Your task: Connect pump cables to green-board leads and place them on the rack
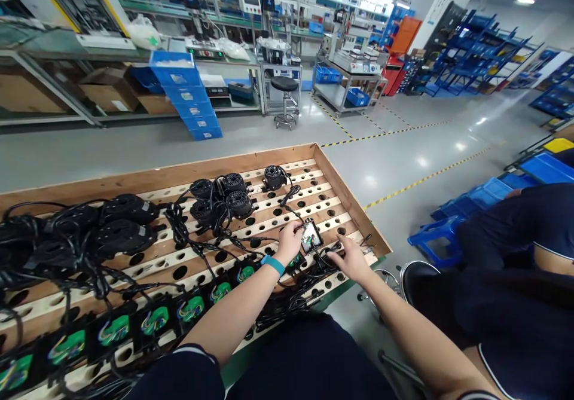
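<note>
My left hand [289, 244], with a blue-green band at the wrist, is closed at the left edge of a small open black box [310, 246]. The box has a pale inside with a bit of green, and is tilted up towards me. A black cable [293, 210] runs from its top end to a round black fan [274, 176]. To the right of the box is my right hand [352, 260], thumb and fingers apart, above black cables [320, 266]. Whether it touches them I cannot tell.
A wooden-rimmed slatted table [341, 197] carries more black fans [233, 194], tangled cables and a row of open black boxes with green boards [191, 309]. A person in dark clothing [502, 232] sits at right beside a blue stool [434, 241]. Stacked blue bins [186, 95] stand beyond.
</note>
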Demonstrator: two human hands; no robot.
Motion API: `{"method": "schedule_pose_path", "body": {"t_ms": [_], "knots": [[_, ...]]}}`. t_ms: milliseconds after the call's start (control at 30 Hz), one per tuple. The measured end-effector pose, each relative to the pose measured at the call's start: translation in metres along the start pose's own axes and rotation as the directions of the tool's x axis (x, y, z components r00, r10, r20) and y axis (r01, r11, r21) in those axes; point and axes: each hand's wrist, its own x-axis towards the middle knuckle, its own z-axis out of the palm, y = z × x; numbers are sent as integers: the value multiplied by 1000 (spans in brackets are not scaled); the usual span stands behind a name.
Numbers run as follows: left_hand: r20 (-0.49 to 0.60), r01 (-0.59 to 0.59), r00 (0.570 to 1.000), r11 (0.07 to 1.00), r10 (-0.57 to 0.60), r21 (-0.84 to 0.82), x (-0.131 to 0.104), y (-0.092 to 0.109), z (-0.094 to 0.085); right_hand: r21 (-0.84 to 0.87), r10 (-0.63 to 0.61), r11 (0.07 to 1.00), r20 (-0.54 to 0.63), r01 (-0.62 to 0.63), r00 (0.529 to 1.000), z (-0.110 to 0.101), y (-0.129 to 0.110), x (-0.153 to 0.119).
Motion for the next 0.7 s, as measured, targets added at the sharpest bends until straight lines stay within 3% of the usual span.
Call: {"method": "schedule_pose_path", "body": {"t_ms": [100, 167, 233, 367, 467, 567, 700], "knots": [[65, 31, 997, 997, -36, 68, -2, 1, 0, 112, 122, 984, 119, -135, 985, 26, -34, 23], [127, 60, 989, 988, -78, 142, -2, 1, -4, 50, 249, 963, 198, -263, 948, 41, -50, 36], [139, 82, 984, 972, -115, 220, 6, 3, -14, -28, 339, 940, 203, -340, 919, 51, -60, 44], [-47, 95, 995, 938, -84, 333, 51, 12, -35, -116, 439, 898, 150, -425, 886, 56, -65, 45], [-174, 117, 983, 928, -57, 355, 95, 16, -38, -149, 491, 867, 93, -475, 866, 51, -63, 43], [-192, 169, 975, 934, -112, 314, 127, 11, -33, -207, 444, 883, 74, -422, 893, 49, -59, 45], [-176, 206, 970, 956, -170, 208, 146, 4, -31, -228, 330, 929, 165, -290, 929, 55, -59, 52]]}}
